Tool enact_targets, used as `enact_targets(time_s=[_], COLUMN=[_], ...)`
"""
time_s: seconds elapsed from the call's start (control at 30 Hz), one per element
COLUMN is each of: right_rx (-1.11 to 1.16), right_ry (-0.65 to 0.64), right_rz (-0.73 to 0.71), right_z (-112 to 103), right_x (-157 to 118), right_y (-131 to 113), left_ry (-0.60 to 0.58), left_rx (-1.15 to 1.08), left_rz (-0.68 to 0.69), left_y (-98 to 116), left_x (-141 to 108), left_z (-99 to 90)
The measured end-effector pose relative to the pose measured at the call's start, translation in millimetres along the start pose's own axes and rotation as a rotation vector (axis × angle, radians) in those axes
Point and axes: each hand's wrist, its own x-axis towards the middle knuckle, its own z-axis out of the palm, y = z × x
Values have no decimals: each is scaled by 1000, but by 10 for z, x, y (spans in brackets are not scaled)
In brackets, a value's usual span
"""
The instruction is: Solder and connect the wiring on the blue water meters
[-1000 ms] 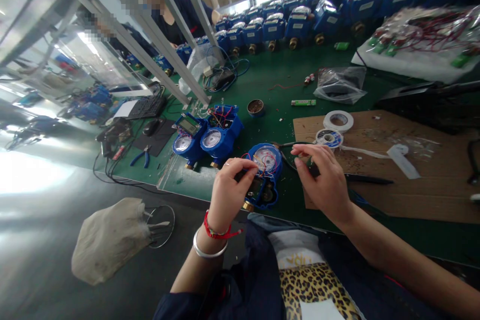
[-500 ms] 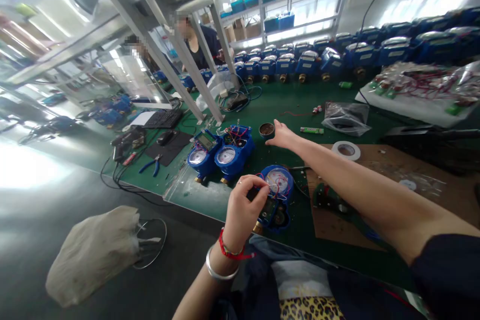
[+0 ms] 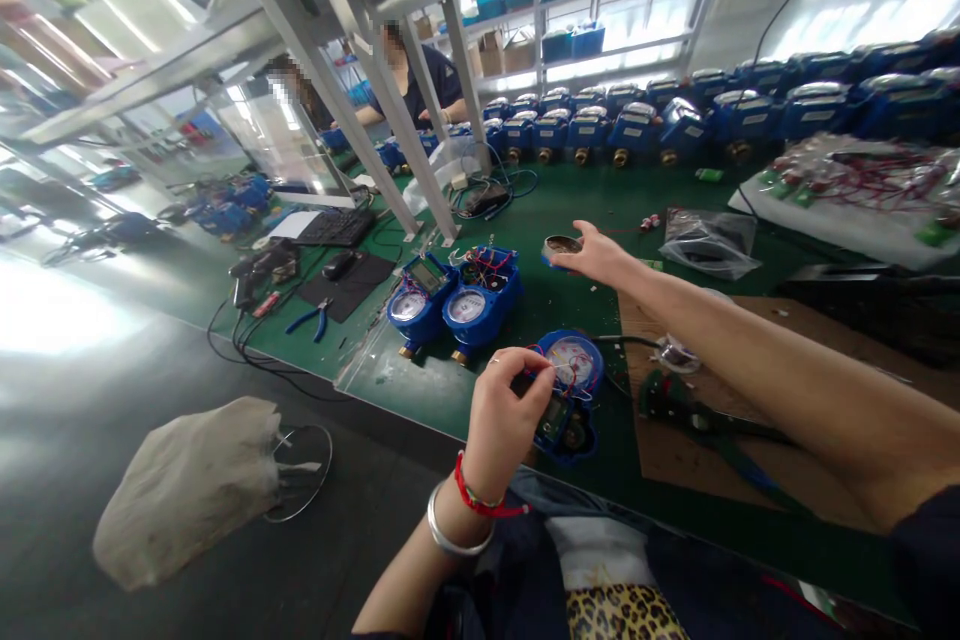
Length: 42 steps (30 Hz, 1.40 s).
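My left hand [image 3: 511,405] is closed in a pinch on a thin wire [image 3: 561,366] above an opened blue water meter [image 3: 574,360]. Red and white wires cross its round dial, and a small display [image 3: 553,420] hangs at the near side. Farther out, my right hand [image 3: 604,255] grips the rim of a small round tin [image 3: 562,245] with brown stuff inside; the tin looks slightly tilted. Left of the tin stand two more blue water meters, one with a display [image 3: 412,305] and one with its wiring exposed [image 3: 469,305].
Blue pliers [image 3: 311,318], a mouse [image 3: 337,266] and a keyboard [image 3: 337,226] lie left. A green-handled tool [image 3: 694,417] and a solder spool [image 3: 677,354] rest on cardboard [image 3: 667,460]. Rows of meters [image 3: 589,128] line the back. Two people stand beyond the metal posts [image 3: 416,150].
My right hand has shifted the tin slightly right and away, and it now tilts. My left hand keeps its pinch over the meter. The whole view has turned a little left.
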Motion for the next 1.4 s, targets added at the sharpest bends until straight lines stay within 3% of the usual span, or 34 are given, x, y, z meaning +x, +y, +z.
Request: enact_targets(time_s=[0.1,0.2,0.37,0.63,0.83,1.03,1.13,1.27,1.4], right_rx=[9,-104,-313,-454,-507,-510,-495,-436,-455], right_ry=[-92,-75,-80,-98,-98,-98,-67,0,-44], right_rz=[-142,-321,-558,-847,-946,-945,-876,-613,-307], right_z=[-391,-704,-890,-808,-737,-703,-730,-696,-468], right_x=[-461,-1020,-1640,-1833,-1890,-1918,-1838,-1518,-1056], right_y=[-110,-215,-344,-467,-535,-570,-515,-266,107], left_ry=[12,28,22,28,88,160,175,80,-14], left_rx=[4,-12,-7,31,125,194,181,85,62], left_rz=[5,28,95,157,188,223,213,148,98], left_y=[13,20,45,108,141,173,147,42,-24], left_x=[0,-4,-13,-29,-65,-101,-103,-98,-76], left_z=[20,55,92,105,127,173,151,73,23])
